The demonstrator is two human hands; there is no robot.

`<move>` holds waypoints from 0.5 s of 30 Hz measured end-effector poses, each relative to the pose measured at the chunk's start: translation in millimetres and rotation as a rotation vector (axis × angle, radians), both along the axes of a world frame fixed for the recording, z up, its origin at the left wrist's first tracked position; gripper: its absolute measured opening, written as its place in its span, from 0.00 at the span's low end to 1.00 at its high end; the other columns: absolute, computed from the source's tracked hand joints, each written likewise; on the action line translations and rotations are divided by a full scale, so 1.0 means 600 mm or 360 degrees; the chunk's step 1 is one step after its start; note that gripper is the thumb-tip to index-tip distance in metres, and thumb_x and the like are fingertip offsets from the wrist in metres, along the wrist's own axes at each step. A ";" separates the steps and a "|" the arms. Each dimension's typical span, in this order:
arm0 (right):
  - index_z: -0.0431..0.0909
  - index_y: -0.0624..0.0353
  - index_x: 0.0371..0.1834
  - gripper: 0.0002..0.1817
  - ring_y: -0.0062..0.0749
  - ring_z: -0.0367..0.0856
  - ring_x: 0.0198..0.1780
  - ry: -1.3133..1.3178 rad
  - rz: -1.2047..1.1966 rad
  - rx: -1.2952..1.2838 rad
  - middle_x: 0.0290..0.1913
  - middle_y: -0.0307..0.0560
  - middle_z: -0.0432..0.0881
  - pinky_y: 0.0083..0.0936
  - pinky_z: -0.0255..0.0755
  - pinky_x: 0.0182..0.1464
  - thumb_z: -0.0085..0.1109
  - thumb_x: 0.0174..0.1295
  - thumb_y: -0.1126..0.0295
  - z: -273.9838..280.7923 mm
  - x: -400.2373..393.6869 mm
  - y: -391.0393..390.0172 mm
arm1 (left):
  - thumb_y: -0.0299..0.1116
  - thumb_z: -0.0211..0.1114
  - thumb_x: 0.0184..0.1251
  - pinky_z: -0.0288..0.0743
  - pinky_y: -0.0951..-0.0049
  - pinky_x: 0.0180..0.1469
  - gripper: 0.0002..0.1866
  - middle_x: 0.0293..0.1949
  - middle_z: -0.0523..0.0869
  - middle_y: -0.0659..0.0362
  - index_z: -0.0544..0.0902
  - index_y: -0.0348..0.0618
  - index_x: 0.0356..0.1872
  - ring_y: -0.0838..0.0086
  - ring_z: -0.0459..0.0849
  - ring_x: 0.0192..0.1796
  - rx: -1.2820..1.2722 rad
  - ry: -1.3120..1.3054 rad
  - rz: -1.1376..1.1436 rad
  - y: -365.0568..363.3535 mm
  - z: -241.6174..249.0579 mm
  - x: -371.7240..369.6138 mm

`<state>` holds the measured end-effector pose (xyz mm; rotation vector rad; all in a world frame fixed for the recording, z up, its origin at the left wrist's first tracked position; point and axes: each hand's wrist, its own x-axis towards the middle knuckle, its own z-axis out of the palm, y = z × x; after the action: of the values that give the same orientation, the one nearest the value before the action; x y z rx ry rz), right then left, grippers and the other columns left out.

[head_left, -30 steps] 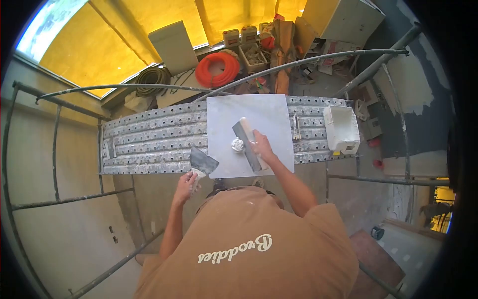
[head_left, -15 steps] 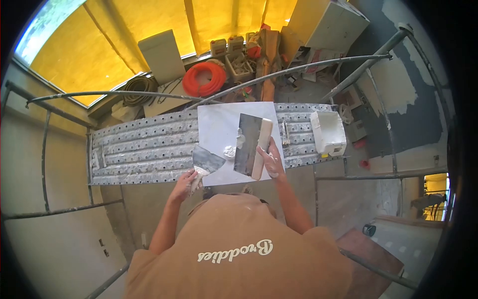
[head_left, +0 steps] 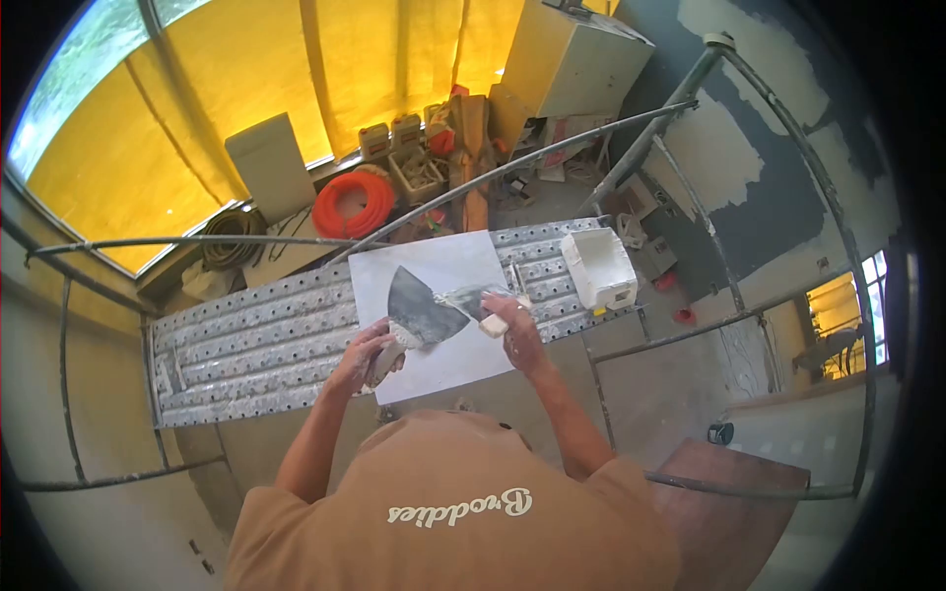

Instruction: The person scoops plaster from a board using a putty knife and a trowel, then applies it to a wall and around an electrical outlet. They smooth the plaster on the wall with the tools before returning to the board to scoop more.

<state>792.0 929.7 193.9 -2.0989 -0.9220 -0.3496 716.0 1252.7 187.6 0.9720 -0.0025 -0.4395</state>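
My left hand (head_left: 367, 357) is closed around the handle of a putty knife (head_left: 426, 310), whose broad grey blade is raised over a white board (head_left: 443, 372). Closed on the pale handle of a wide filling knife (head_left: 473, 301), my right hand (head_left: 519, 335) keeps that blade tilted, so it shows nearly edge-on. The two blades meet or overlap above the board's middle in this view. White compound smears the wide blade and my fingers. The lump seen on the board earlier is not visible.
The board lies on a perforated metal scaffold plank (head_left: 246, 340). A white plastic container (head_left: 601, 271) stands on its right end. Scaffold rails (head_left: 552, 163) surround me. Behind are an orange hose coil (head_left: 353, 205), jerrycans (head_left: 405, 130) and yellow sheeting (head_left: 246, 89).
The putty knife's blade has come up and right toward the wide filling knife, which has turned from flat to nearly edge-on. The whole view has shifted and rotated slightly.
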 end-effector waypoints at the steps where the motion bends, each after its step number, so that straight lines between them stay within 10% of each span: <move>1: 0.73 0.60 0.61 0.29 0.55 0.78 0.62 -0.0018 -0.0014 0.0003 0.55 0.58 0.83 0.41 0.69 0.66 0.43 0.54 0.90 -0.001 0.000 -0.012 | 0.32 0.55 0.74 0.76 0.73 0.35 0.21 0.37 0.83 0.54 0.70 0.33 0.63 0.70 0.83 0.31 -0.0016 -0.0061 0.0041 0.001 0.016 -0.003; 3: 0.75 0.61 0.59 0.18 0.48 0.81 0.56 0.0343 -0.0370 0.0177 0.52 0.55 0.83 0.37 0.72 0.60 0.54 0.66 0.80 -0.010 -0.017 -0.033 | 0.29 0.58 0.72 0.75 0.74 0.36 0.20 0.37 0.82 0.56 0.71 0.32 0.62 0.70 0.82 0.33 0.0009 -0.0124 0.0070 -0.001 0.038 -0.001; 4: 0.71 0.63 0.62 0.19 0.39 0.80 0.55 0.1046 -0.0644 0.0556 0.50 0.48 0.81 0.33 0.73 0.57 0.58 0.68 0.75 -0.058 -0.036 -0.052 | 0.27 0.59 0.72 0.76 0.73 0.38 0.19 0.38 0.83 0.56 0.72 0.33 0.60 0.70 0.83 0.36 0.0593 -0.0497 0.0199 -0.006 0.053 0.005; 6: 0.67 0.63 0.64 0.23 0.33 0.78 0.56 0.0997 -0.0307 0.1098 0.52 0.44 0.78 0.32 0.73 0.58 0.61 0.67 0.72 -0.068 -0.062 -0.036 | 0.17 0.61 0.64 0.78 0.66 0.50 0.22 0.45 0.84 0.54 0.75 0.37 0.60 0.64 0.84 0.48 0.1707 -0.0680 0.0141 -0.022 0.100 0.016; 11: 0.66 0.59 0.68 0.30 0.36 0.75 0.61 0.2124 0.0029 0.2206 0.57 0.43 0.78 0.36 0.68 0.68 0.65 0.62 0.74 0.009 -0.088 0.045 | 0.12 0.58 0.51 0.76 0.60 0.57 0.37 0.60 0.79 0.52 0.75 0.50 0.67 0.57 0.80 0.56 0.1997 -0.1929 0.0061 -0.064 0.111 0.046; 15: 0.66 0.60 0.68 0.28 0.36 0.75 0.63 0.2039 0.0025 0.2195 0.60 0.43 0.77 0.38 0.68 0.69 0.62 0.65 0.74 0.001 -0.089 0.019 | 0.11 0.50 0.56 0.77 0.59 0.55 0.34 0.58 0.81 0.50 0.79 0.49 0.64 0.55 0.83 0.51 0.2042 -0.1697 0.0067 -0.025 0.045 0.053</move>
<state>738.8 941.0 194.7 -0.6667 0.1673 0.3320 747.6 1237.8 214.4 2.3706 -0.7380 0.2474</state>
